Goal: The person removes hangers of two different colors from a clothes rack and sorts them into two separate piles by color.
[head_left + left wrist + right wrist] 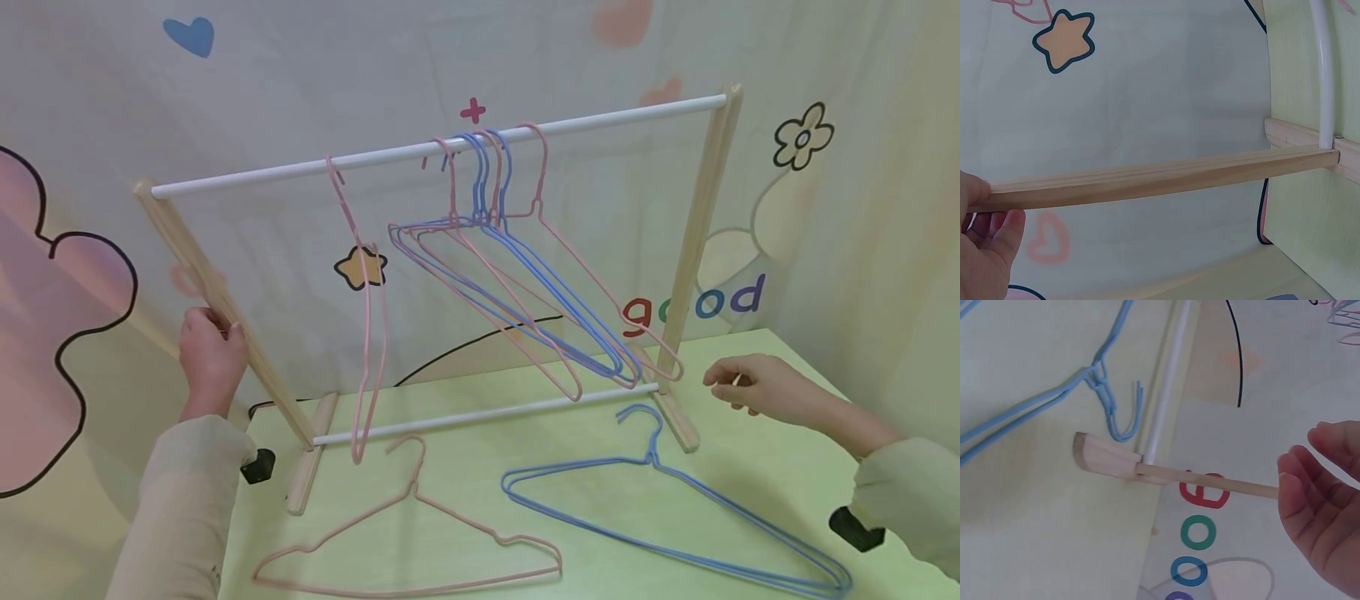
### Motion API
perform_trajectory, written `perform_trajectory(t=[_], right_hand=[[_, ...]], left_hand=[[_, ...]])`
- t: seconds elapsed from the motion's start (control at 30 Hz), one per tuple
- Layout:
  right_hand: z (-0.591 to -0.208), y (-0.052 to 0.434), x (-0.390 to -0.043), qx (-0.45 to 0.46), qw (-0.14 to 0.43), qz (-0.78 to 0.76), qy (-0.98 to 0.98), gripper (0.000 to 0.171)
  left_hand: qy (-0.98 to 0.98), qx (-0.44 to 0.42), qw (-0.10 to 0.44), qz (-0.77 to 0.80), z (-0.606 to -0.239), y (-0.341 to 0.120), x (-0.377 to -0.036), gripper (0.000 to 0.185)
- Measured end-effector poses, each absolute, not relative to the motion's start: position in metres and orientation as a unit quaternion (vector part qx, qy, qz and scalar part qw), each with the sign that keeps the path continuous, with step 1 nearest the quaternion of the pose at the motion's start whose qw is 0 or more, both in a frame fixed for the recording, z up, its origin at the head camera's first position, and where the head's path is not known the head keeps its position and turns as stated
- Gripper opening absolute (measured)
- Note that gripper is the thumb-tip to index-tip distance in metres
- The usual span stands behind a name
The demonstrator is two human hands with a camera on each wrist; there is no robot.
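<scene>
1. Standing on a pale green table (465,479), the rack (487,412) is gripped partway up its left post (1160,178) by the left hand (213,358), thumb and fingers closed about the wood; the right hand (765,387) is held just outside the rack's right post (693,242), fingers loosely bent, nothing grasped.
2. From the rack's top rail (390,154), a lone pink hanger (367,317) is hung toward the left end and a pink-and-blue cluster (558,287) right of the middle; another pink hanger (413,490) and overlapping blue hangers (652,457) are laid in front of the rack.
3. The rack is judged light, stiff and easily tipped, best held by both posts; the hangers are judged light, springy and prone to sliding, best taken below the hook.
4. Behind the rack, a pale backdrop (262,67) is printed with colourful shapes and lettering; the tabletop looks smooth.
</scene>
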State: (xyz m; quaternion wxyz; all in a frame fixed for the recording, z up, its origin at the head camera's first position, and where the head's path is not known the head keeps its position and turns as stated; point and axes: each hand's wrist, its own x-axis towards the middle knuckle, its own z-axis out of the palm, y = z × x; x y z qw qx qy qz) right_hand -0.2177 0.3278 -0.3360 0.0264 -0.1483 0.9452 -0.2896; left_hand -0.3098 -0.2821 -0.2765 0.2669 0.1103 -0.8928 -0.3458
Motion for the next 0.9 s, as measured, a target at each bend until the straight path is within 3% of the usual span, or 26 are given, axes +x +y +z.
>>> perform_trajectory(t=[0.2,0.4,0.9], right_hand=[[-0.306,0.311,-0.228,-0.165,-0.068,-0.303,0.936,0.017],[-0.284,0.296,-0.236,-0.177,-0.108,-0.310,0.928,0.017],[-0.243,0.263,-0.251,-0.180,-0.015,-0.399,0.899,0.034]], left_hand=[[-0.895,0.106,0.277,-0.334,-0.278,-0.282,-0.309,0.032],[-0.894,0.109,0.279,-0.332,-0.278,-0.284,-0.310,0.030],[-0.893,0.109,0.283,-0.332,-0.276,-0.282,-0.310,0.031]])
